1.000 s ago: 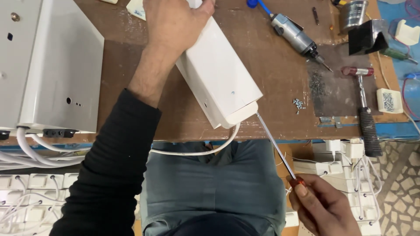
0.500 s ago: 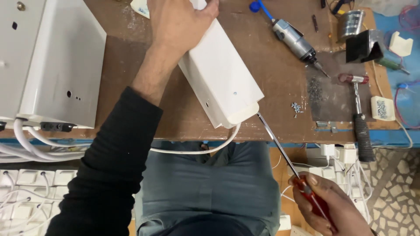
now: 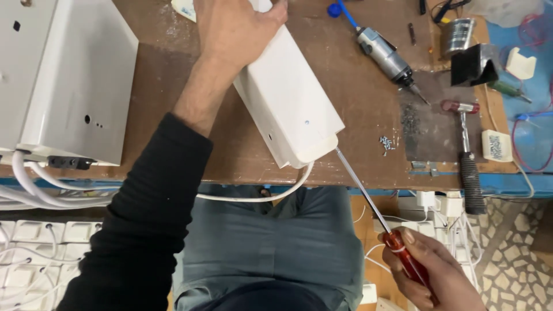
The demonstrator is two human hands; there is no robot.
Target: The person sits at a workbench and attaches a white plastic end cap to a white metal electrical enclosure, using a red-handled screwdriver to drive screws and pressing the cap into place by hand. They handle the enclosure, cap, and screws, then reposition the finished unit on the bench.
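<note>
The screwdriver (image 3: 374, 210) now has its thin shaft running up from below the table (image 3: 368, 167) edge so that its tip touches the near end of the white box (image 3: 288, 109), at the lower right corner; half a second ago the tip stood just off that corner, and a second ago the handle sat lower and further left. The red handle has come up a little and the right hand (image 3: 429, 276) has slid toward the camera's lower right. My reading is that the tool is being lined up with a screw point at that end of the box, not yet turned.

The left hand (image 3: 233, 31) lies across the far end of the white box, fingers wrapped over its top edge and pressing it flat on the table. The right hand's fingers are closed around the red handle, thumb laid along it.

Counted: one white box under the hand, one larger white casing (image 3: 63, 80) at the left with white cables (image 3: 34, 190) trailing off its near side, one red-handled screwdriver, one air-driven driver (image 3: 383, 55) with a blue hose, one hammer (image 3: 466, 155) with a black grip, one small heap of screws (image 3: 387, 144), and one white cable (image 3: 265, 193) looping out from under the box
</note>
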